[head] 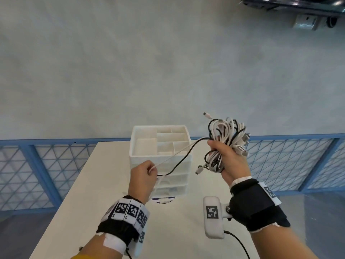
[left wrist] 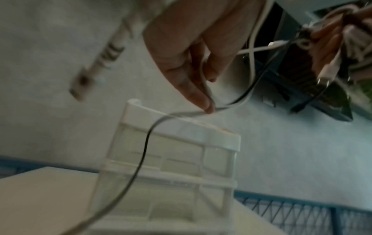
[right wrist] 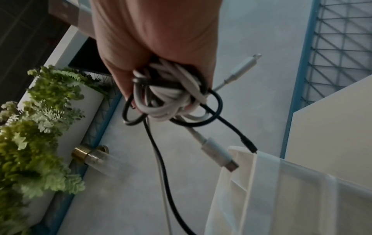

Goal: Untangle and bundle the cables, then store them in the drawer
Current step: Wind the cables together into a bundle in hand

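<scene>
My right hand (head: 226,157) grips a tangled bunch of white and black cables (head: 226,139) raised above the table's right side; the same cable bunch (right wrist: 167,98) fills the right wrist view, with plugs dangling from it. A white cable (head: 175,155) and a black cable (head: 183,158) run from the bunch leftward to my left hand (head: 144,174), which pinches them in front of the drawer unit. In the left wrist view my left hand's fingers (left wrist: 193,89) curl around the cables (left wrist: 237,101). The white drawer unit (head: 160,159) stands on the table with its drawers closed.
The white table (head: 84,193) holds the drawer unit near its far edge. The unit's top is an open tray with dividers (head: 168,139). A blue lattice railing (head: 46,165) runs behind the table. Green plants (right wrist: 36,127) stand off to the right.
</scene>
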{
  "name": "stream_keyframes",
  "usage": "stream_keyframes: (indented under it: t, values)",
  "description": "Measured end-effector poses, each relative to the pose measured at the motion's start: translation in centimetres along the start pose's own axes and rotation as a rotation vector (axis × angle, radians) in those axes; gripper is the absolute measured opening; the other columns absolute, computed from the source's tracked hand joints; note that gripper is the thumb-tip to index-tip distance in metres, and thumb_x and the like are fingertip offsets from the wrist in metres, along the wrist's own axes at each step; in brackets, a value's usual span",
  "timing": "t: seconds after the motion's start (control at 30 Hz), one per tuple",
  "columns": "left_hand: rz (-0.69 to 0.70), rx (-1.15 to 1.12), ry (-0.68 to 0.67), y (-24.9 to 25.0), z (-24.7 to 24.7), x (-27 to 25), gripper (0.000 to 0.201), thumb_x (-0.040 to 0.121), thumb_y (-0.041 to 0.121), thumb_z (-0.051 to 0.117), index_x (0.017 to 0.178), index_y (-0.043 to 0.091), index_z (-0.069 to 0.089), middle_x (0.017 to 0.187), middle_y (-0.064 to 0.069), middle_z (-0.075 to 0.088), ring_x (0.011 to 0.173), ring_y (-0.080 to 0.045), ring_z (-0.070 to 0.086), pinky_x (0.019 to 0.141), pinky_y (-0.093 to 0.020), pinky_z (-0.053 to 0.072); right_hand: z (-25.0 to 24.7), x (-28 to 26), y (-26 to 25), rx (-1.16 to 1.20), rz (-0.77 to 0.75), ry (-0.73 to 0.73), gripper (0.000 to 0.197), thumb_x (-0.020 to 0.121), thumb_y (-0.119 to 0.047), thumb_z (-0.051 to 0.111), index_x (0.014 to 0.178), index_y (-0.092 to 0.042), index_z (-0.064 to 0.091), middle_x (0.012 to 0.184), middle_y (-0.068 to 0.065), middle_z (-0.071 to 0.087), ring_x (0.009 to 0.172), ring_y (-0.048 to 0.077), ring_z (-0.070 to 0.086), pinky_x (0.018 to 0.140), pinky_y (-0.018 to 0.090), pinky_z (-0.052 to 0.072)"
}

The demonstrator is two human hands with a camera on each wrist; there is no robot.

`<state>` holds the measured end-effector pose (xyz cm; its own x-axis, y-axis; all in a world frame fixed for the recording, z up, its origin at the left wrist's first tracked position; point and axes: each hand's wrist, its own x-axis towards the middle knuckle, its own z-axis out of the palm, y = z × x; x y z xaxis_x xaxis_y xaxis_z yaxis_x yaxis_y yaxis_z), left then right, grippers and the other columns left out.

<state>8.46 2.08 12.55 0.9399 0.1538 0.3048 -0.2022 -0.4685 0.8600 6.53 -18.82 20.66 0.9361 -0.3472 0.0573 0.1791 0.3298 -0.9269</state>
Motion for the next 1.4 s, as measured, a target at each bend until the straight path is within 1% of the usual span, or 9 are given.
stream_keyframes:
  t: [0.23, 0.4, 0.57, 0.63, 0.73, 0.9, 1.03, 1.13, 1.4]
  values:
    - [-0.111, 0.223, -0.02, -6.7, 0.1, -1.2, 0.012, 0.081, 0.001, 0.056, 0.074, 0.011, 0.052, 0.076, -0.008, 0.058, 0.069, -0.024, 0.05, 0.06, -0.028, 0.036, -0.3, 1.1, -2.1, 0.103, -0.047, 0.077, 0.019, 0.075, -0.002, 0.07, 0.069, -0.018, 0.062, 0.051, -0.011, 0.061, 0.052, 0.007, 0.057, 0.048, 0.02, 0.048]
    - [-0.508, 0.38, -0.154, -13.1, -1.9, -3.4, 0.031, 0.087, 0.009, 0.055, 0.06, 0.012, 0.04, 0.073, -0.014, 0.053, 0.079, -0.032, 0.057, 0.065, -0.032, 0.037, -0.1, 0.9, -3.1, 0.187, -0.094, 0.085, 0.023, 0.078, -0.001, 0.068, 0.066, -0.018, 0.057, 0.05, -0.01, 0.056, 0.044, 0.003, 0.054, 0.044, 0.017, 0.044]
    - [-0.416, 0.303, -0.484, -9.7, -1.1, -4.1, 0.014, 0.079, 0.017, 0.069, 0.077, 0.014, 0.056, 0.061, -0.003, 0.058, 0.041, -0.006, 0.052, 0.054, -0.022, 0.045, -0.1, 1.0, -4.1, 0.071, -0.153, 0.009, 0.018, 0.077, -0.003, 0.07, 0.069, -0.017, 0.061, 0.05, -0.012, 0.06, 0.048, 0.001, 0.058, 0.049, 0.016, 0.048]
    - [-0.414, 0.441, -0.698, -6.9, -0.9, -2.9, 0.044, 0.074, 0.024, 0.074, 0.109, 0.008, 0.053, 0.102, -0.011, 0.062, 0.08, -0.012, 0.064, 0.08, -0.028, 0.049, 0.3, 0.7, -3.7, 0.045, -0.128, -0.022, 0.018, 0.076, -0.003, 0.071, 0.068, -0.016, 0.061, 0.051, -0.01, 0.06, 0.05, 0.003, 0.058, 0.051, 0.018, 0.049]
    - [-0.179, 0.655, -0.785, -1.1, -1.5, -1.2, 0.095, 0.077, 0.039, 0.069, 0.146, 0.008, 0.012, 0.152, -0.012, 0.022, 0.138, -0.023, 0.029, 0.112, -0.03, 0.026, 0.4, 0.6, -3.4, 0.002, -0.102, -0.069, 0.019, 0.076, -0.004, 0.071, 0.066, -0.017, 0.061, 0.052, -0.009, 0.058, 0.051, 0.005, 0.056, 0.05, 0.019, 0.047]
    - [0.243, 0.13, -0.328, 8.6, -1.0, 0.4, 0.105, 0.074, 0.047, 0.068, 0.146, 0.025, -0.004, 0.155, 0.01, 0.0, 0.142, -0.006, 0.004, 0.111, -0.022, 0.01, 0.7, -0.4, -2.9, -0.089, -0.092, -0.207, 0.023, 0.076, -0.003, 0.07, 0.06, -0.015, 0.058, 0.048, -0.008, 0.055, 0.046, 0.006, 0.053, 0.045, 0.018, 0.043]
    - [0.463, 0.058, -0.377, 10.7, -0.4, 1.1, 0.033, 0.091, 0.027, 0.052, 0.124, 0.023, 0.049, 0.111, 0.001, 0.063, 0.106, -0.009, 0.055, 0.098, -0.031, 0.041, 0.2, -0.9, -2.8, -0.08, -0.073, -0.265, 0.033, 0.076, -0.005, 0.069, 0.05, -0.019, 0.056, 0.046, -0.007, 0.049, 0.045, 0.009, 0.048, 0.047, 0.021, 0.039]
    - [0.353, -0.23, -0.389, 11.1, -0.3, 1.4, 0.023, 0.096, 0.015, 0.041, 0.08, 0.023, 0.057, 0.056, 0.014, 0.05, 0.054, -0.003, 0.048, 0.075, -0.032, 0.048, -1.0, -0.6, -2.6, -0.129, -0.015, -0.331, 0.02, 0.069, -0.014, 0.074, 0.055, -0.015, 0.059, 0.05, -0.003, 0.051, 0.052, 0.015, 0.048, 0.053, 0.027, 0.039]
    - [-0.052, -1.074, -0.357, 14.1, 0.4, 0.8, 0.021, 0.096, 0.009, 0.037, 0.079, 0.015, 0.048, 0.067, -0.001, 0.038, 0.055, -0.005, 0.039, 0.058, -0.017, 0.041, 0.7, -2.4, -0.2, -0.252, 0.026, -0.48, 0.006, 0.076, -0.014, 0.074, 0.073, -0.013, 0.068, 0.064, -0.002, 0.066, 0.061, 0.015, 0.062, 0.062, 0.028, 0.048]
